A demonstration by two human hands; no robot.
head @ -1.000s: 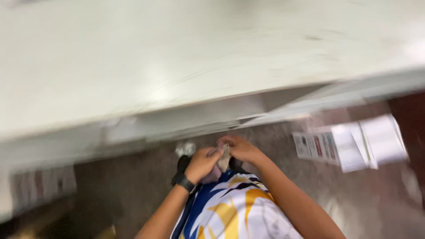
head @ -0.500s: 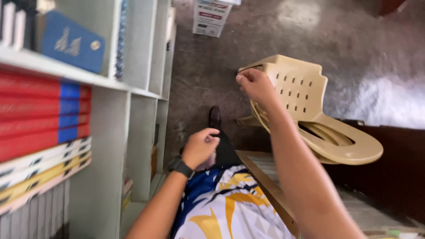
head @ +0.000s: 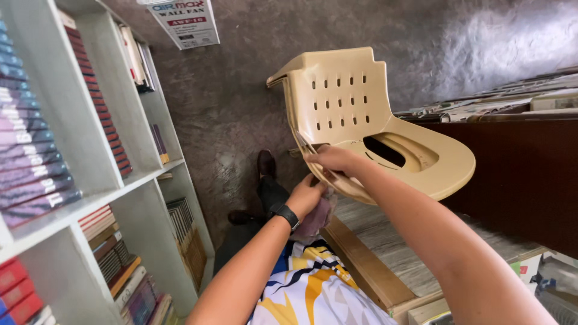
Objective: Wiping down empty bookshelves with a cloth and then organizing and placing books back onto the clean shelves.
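Note:
A beige plastic chair [head: 361, 114] with slotted back hangs tilted in the air in front of me. My right hand [head: 336, 161] grips the chair's lower edge near the seat. My left hand [head: 306, 197], with a black watch on its wrist, is closed on a dull pink cloth [head: 318, 216] just under the chair's edge. Below are my patterned white, blue and yellow shirt [head: 313, 289] and dark shoes on the grey floor.
A white bookshelf [head: 114, 186] full of red, purple and mixed books runs along the left. A dark wooden counter [head: 518, 174] with stacked papers stands on the right. A white cardboard box [head: 183, 23] lies on the floor at the top. A wooden plank edge [head: 367, 265] is beside my legs.
The view swung from a pale surface down to the aisle. My right hand took hold of the chair and slid from its top edge to near the seat; the left keeps the cloth.

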